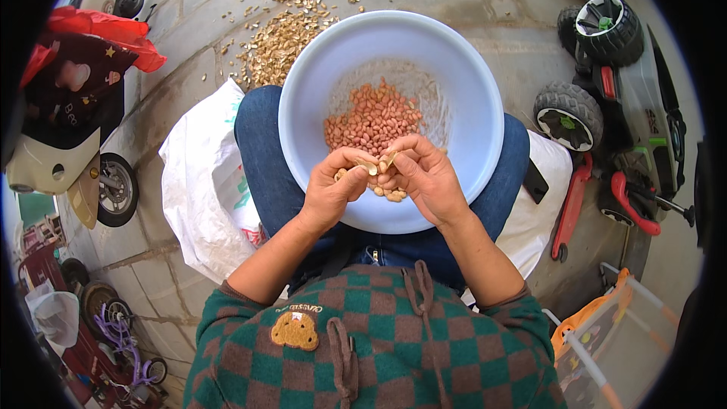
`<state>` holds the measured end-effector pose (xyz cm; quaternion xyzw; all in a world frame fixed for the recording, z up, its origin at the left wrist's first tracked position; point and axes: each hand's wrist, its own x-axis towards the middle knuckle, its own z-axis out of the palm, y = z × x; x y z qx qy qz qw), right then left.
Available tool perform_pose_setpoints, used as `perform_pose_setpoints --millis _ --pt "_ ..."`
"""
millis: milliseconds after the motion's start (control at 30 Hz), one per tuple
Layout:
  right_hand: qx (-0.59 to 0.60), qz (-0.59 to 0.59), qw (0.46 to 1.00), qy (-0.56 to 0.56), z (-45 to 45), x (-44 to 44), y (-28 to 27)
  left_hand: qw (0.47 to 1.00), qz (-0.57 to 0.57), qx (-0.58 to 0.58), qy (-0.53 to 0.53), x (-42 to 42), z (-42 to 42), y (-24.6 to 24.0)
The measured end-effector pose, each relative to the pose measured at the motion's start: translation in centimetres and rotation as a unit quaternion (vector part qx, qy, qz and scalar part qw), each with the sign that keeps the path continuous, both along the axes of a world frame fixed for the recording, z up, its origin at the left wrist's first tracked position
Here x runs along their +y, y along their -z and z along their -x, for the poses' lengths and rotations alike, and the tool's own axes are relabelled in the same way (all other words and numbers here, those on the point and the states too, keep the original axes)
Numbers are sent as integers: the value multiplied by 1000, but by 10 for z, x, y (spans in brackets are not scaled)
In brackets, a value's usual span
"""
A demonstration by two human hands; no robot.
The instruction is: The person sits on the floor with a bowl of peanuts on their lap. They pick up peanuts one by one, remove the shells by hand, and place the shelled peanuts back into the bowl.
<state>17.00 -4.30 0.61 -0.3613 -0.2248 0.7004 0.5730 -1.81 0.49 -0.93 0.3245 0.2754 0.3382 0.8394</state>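
A light blue plastic basin [477, 182] rests on my thighs, with a heap of shelled reddish peanuts [372, 116] on its bottom. Over its near part, my left hand [335, 184] pinches one part of a split peanut shell [368, 167] between thumb and fingers. Touching or almost touching it, my right hand [426, 176] holds the other part of the shell, where a kernel seems to show. Below my fingers are several unshelled peanuts [394, 193]; whether they lie in a palm or in the basin is partly hidden.
Empty peanut shells [278, 48] lie piled on the paved floor beyond the basin. White woven sacks [196, 182] lie at both sides, a black phone [534, 182] on the right one. A toy vehicle [636, 96] and red scooter part [571, 210] stand right, a motor scooter [57, 165] left.
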Motion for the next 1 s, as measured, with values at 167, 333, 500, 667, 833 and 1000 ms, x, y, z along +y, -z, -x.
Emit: perform_pose_setpoints --millis 167,333,500,667,833,1000 --pt "-393 -55 917 23 -13 8 4 907 -322 272 -3 14 -6 3" --pt "-507 -25 859 67 -21 13 0 958 -120 259 3 30 1 -6" --pt "-407 -131 904 27 -6 12 -13 985 163 12 58 24 -2 -11" --pt "-614 -154 761 -141 -3 23 12 976 206 -72 13 29 3 -8" --pt "-734 -172 591 -288 16 16 60 989 134 -56 -25 34 15 -9" --pt "-754 -198 564 -272 26 17 71 991 121 -42 -42 35 20 -10"
